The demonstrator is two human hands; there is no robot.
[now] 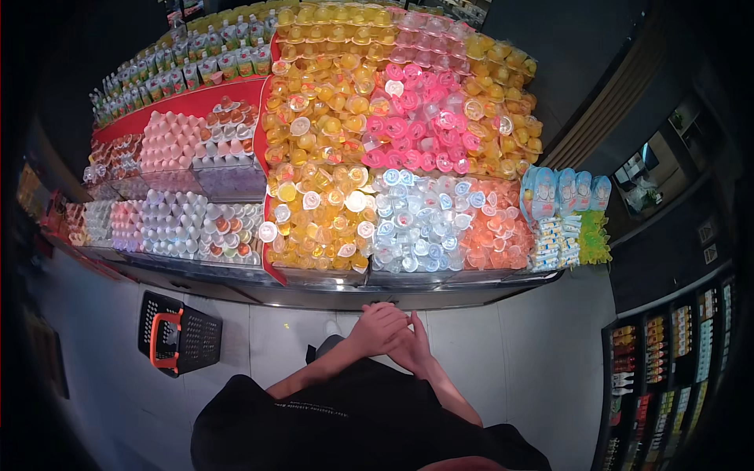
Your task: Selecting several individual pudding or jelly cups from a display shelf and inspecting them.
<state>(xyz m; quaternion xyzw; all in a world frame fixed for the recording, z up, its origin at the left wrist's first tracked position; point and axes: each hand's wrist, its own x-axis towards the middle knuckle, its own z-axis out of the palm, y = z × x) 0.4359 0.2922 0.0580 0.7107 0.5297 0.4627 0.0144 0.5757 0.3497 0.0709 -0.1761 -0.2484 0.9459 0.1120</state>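
Observation:
In front of my body, both bare hands meet near the front of a shop display counter. My left hand [378, 329] lies over the other, its fingers across the palm. My right hand [411, 347] is beneath it, thumb pointing up. No item shows in either hand; the space between the palms is hidden. Beyond them the counter is heaped with sealed jelly cups: yellow cups [318, 200], clear cups with blue-and-white lids [418, 224], orange-pink cups [498, 224] and bright pink cups [412, 129].
A black shopping basket [200, 338] with an orange handle stands on the tiled floor at the left. Spouted pouches [188, 73] line the upper left shelf. Blue bags [565, 191] sit at the counter's right end. Shelves of packaged goods [657, 353] stand at lower right.

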